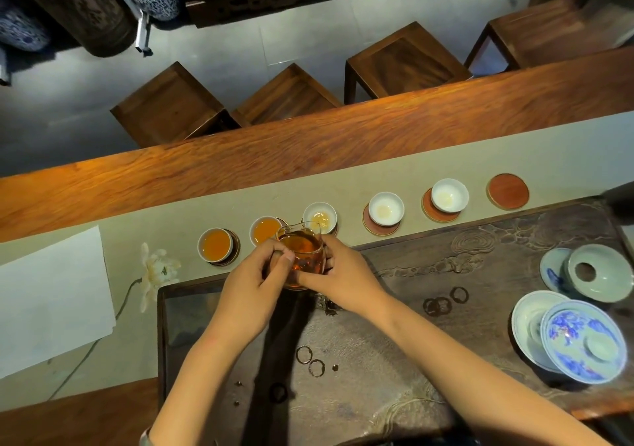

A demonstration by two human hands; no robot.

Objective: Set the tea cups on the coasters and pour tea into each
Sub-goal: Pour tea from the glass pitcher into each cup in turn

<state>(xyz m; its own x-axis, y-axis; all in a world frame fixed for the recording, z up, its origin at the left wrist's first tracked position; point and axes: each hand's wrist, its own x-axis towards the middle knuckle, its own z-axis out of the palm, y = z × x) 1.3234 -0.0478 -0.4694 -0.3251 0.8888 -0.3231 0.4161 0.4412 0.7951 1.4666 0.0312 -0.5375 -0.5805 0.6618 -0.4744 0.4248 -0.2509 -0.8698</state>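
Observation:
A glass pitcher [303,253] of amber tea is held between my left hand [252,286] and my right hand [338,274], tilted with its spout over the third cup [319,217], which has a little tea in it. Two cups on the left, the first cup [215,244] and the second cup [265,230], hold orange tea. A fourth cup [386,208] and a fifth cup [449,195] sit nearly empty on red coasters. One bare red coaster [508,191] lies at the right end of the row.
A dark carved tea tray [480,274] fills the near side. Blue-and-white gaiwan pieces [583,339] and a pale lid [595,272] rest at its right. A white flower [156,270] and a paper sheet [51,301] lie to the left. Wooden stools stand beyond the table.

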